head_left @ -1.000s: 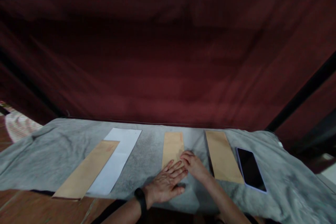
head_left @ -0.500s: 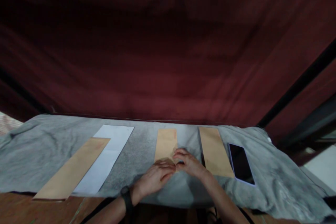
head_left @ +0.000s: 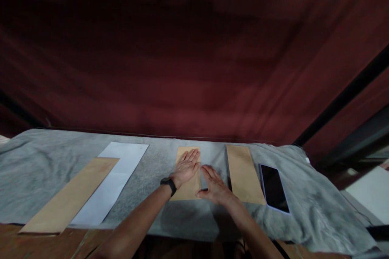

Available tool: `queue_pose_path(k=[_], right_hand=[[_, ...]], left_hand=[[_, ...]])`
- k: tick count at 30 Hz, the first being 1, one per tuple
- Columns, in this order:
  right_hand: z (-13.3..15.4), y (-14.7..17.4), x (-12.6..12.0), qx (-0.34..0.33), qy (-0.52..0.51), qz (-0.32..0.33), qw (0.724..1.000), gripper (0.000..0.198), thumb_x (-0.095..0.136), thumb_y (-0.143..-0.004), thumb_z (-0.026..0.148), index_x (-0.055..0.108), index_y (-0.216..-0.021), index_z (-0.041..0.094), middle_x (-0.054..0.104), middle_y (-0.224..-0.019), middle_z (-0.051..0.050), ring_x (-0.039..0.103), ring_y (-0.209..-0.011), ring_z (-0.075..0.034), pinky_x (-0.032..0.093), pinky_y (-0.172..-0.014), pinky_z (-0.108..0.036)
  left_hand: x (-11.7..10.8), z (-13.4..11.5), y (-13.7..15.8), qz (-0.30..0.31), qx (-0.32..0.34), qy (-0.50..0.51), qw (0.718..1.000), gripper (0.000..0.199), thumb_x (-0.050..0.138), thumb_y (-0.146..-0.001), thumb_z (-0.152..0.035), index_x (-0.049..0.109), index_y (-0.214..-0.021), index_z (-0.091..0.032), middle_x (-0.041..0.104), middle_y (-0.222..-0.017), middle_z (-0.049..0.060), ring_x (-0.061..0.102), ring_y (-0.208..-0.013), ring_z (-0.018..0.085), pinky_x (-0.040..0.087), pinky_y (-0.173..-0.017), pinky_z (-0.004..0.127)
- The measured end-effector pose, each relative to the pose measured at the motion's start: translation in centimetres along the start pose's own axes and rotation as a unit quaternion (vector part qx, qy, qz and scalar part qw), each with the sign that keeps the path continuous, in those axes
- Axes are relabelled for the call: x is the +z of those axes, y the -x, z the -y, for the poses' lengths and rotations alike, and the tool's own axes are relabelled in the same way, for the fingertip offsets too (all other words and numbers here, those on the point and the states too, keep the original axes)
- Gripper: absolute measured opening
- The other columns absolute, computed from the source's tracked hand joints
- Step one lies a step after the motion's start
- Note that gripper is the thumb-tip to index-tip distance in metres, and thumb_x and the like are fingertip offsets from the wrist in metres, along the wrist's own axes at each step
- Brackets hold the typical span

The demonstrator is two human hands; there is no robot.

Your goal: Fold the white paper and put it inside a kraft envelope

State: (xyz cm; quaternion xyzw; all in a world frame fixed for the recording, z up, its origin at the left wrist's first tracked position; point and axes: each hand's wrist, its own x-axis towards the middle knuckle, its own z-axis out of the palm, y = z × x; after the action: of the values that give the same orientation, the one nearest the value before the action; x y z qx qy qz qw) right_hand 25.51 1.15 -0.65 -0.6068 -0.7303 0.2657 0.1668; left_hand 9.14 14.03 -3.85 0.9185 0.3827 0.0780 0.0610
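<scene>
A brown paper envelope (head_left: 190, 189) lies flat in the middle of the grey cloth. My left hand (head_left: 187, 166), with a dark watch on its wrist, rests palm down on its upper part, fingers stretched out toward the far end. Beside the envelope's right edge is my right hand (head_left: 214, 186); its thumb reaches the lower right part and its fingers are apart from the thumb, holding nothing. The left hand covers much of the envelope's upper half.
Another brown envelope (head_left: 244, 176) lies to the right, with a phone (head_left: 274, 188) in a purple case beside it. On the left, more brown envelopes (head_left: 71, 194) overlap white paper (head_left: 121, 174). A dark red curtain (head_left: 194, 68) hangs behind the cloth (head_left: 152, 202).
My left hand has moved forward from the near end of the middle envelope and flattened onto its upper part. My right hand has opened at the right edge. The view has shifted slightly.
</scene>
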Motion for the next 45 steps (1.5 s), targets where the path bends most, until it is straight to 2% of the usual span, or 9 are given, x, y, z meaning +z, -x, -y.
queue_pose_path(k=[6, 11, 15, 20, 25, 31, 35, 39, 45], right_hand=[[-0.4, -0.4, -0.5, -0.011, 0.018, 0.027, 0.999, 0.092, 0.074, -0.075, 0.039, 0.032, -0.152, 0.011, 0.030, -0.159, -0.018, 0.024, -0.148, -0.030, 0.021, -0.121, -0.043], [-1.5, -0.6, -0.9, -0.061, 0.037, 0.015, 0.997, 0.068, 0.057, -0.085, 0.018, 0.038, -0.150, 0.010, 0.038, -0.156, -0.017, 0.032, -0.145, -0.024, 0.026, -0.120, -0.040], [-1.9, -0.9, -0.6, -0.072, 0.047, -0.015, 0.996, 0.059, 0.044, -0.088, 0.007, 0.045, -0.146, 0.011, 0.044, -0.152, -0.015, 0.039, -0.141, -0.021, 0.029, -0.119, -0.039], [-1.8, -1.1, -0.3, -0.053, 0.070, -0.036, 0.995, 0.050, 0.036, -0.092, 0.005, 0.052, -0.139, 0.006, 0.051, -0.145, -0.017, 0.043, -0.137, -0.021, 0.032, -0.116, -0.037], [-1.1, -1.1, -0.6, -0.040, 0.091, -0.049, 0.994, 0.049, 0.037, -0.091, 0.005, 0.058, -0.134, 0.015, 0.056, -0.140, -0.013, 0.047, -0.132, -0.021, 0.036, -0.112, -0.039], [-0.7, -1.1, -0.7, -0.034, 0.093, -0.056, 0.994, 0.048, 0.038, -0.091, 0.007, 0.058, -0.134, 0.014, 0.056, -0.140, -0.013, 0.047, -0.130, -0.023, 0.037, -0.109, -0.038], [-0.2, -0.7, -1.0, -0.034, 0.104, -0.048, 0.993, 0.049, 0.038, -0.092, 0.009, 0.055, -0.137, 0.016, 0.054, -0.142, -0.011, 0.046, -0.130, -0.023, 0.036, -0.110, -0.039], [-0.1, -0.4, -1.3, -0.031, 0.123, -0.035, 0.991, 0.049, 0.039, -0.093, 0.013, 0.052, -0.140, 0.018, 0.053, -0.144, -0.009, 0.045, -0.131, -0.022, 0.033, -0.111, -0.036], [-0.8, -0.4, -1.1, -0.043, 0.112, -0.044, 0.992, 0.048, 0.043, -0.092, 0.015, 0.054, -0.140, 0.016, 0.053, -0.145, -0.008, 0.046, -0.132, -0.021, 0.032, -0.112, -0.033]], left_hand=[[-0.7, -0.8, 2.6, 0.007, 0.072, 0.007, 0.997, 0.057, 0.020, -0.104, -0.045, 0.028, -0.155, -0.021, 0.030, -0.161, 0.006, 0.026, -0.149, 0.018, 0.015, -0.123, 0.040], [-1.3, -2.1, 4.4, 0.020, 0.087, 0.015, 0.996, 0.058, 0.019, -0.104, -0.044, 0.027, -0.156, -0.020, 0.031, -0.161, 0.007, 0.025, -0.149, 0.018, 0.011, -0.124, 0.040], [-1.4, -2.8, 5.7, 0.033, 0.089, 0.020, 0.995, 0.060, 0.019, -0.104, -0.048, 0.025, -0.156, -0.020, 0.030, -0.161, 0.007, 0.024, -0.149, 0.018, 0.011, -0.124, 0.039], [-1.8, -3.9, 8.0, 0.059, 0.096, 0.018, 0.993, 0.060, 0.020, -0.104, -0.050, 0.023, -0.157, -0.021, 0.025, -0.163, 0.006, 0.019, -0.151, 0.019, 0.010, -0.124, 0.039], [-2.5, -5.5, 10.3, 0.073, 0.104, 0.030, 0.991, 0.062, 0.022, -0.103, -0.054, 0.021, -0.157, -0.023, 0.025, -0.163, 0.005, 0.018, -0.151, 0.020, 0.010, -0.125, 0.042], [-2.4, -7.0, 12.7, 0.074, 0.097, 0.022, 0.992, 0.063, 0.025, -0.103, -0.053, 0.019, -0.158, -0.022, 0.024, -0.163, 0.008, 0.019, -0.151, 0.022, 0.012, -0.125, 0.046], [-1.2, -8.3, 14.1, 0.004, 0.092, -0.021, 0.996, 0.062, 0.030, -0.103, -0.049, 0.024, -0.156, -0.018, 0.029, -0.161, 0.011, 0.027, -0.148, 0.024, 0.020, -0.123, 0.048], [0.3, -10.1, 14.6, -0.064, 0.049, -0.099, 0.992, 0.054, 0.040, -0.100, -0.037, 0.042, -0.147, -0.011, 0.046, -0.150, 0.017, 0.043, -0.140, 0.028, 0.034, -0.115, 0.049], [-1.0, -10.4, 13.0, -0.028, -0.003, -0.144, 0.989, 0.041, 0.041, -0.094, -0.015, 0.060, -0.131, -0.013, 0.061, -0.137, 0.016, 0.057, -0.127, 0.026, 0.050, -0.100, 0.040]])
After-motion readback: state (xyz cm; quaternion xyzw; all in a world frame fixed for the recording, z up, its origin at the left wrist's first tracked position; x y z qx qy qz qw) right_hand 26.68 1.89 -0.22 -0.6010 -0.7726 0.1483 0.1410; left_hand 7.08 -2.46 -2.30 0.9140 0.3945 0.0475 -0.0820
